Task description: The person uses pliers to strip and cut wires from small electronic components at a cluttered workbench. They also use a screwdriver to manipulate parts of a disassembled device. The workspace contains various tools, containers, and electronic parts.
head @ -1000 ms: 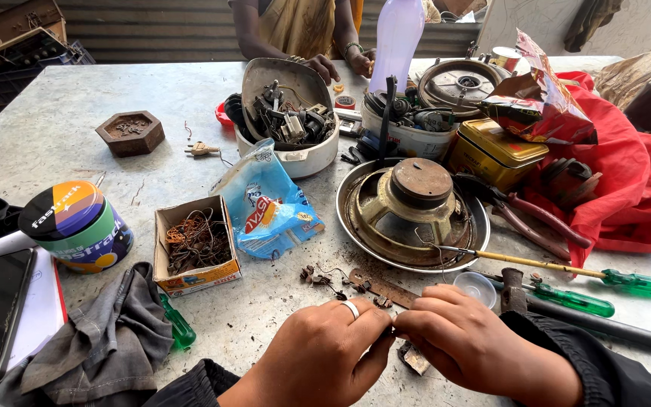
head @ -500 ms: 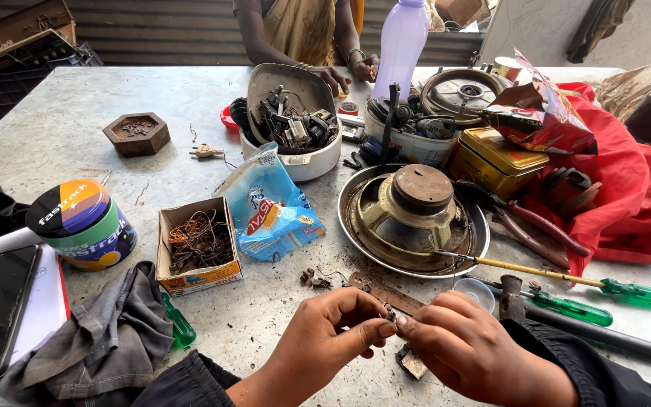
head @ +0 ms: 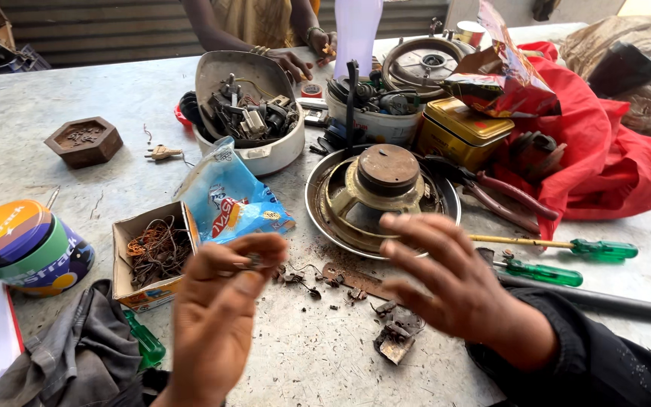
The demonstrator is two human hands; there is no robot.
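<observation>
Centrally, the left hand (head: 216, 316) pinches a small dark part (head: 252, 261) above the worktop (head: 54, 98); the right hand (head: 446, 283) hovers spread, grip released, above debris (head: 393, 332). Best kept low over the worktop, so a slipped part lands nearby.

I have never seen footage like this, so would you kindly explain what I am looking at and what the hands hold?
There is no machine here: a camera worn on a person's head looks down at their two bare hands over a grey table. The left hand pinches a small dark metal bit; the right hand is open and holds nothing. Between them lie rusty scraps. Around are a cardboard box of wire, a round metal pan and green screwdrivers. Another person stands opposite.
</observation>
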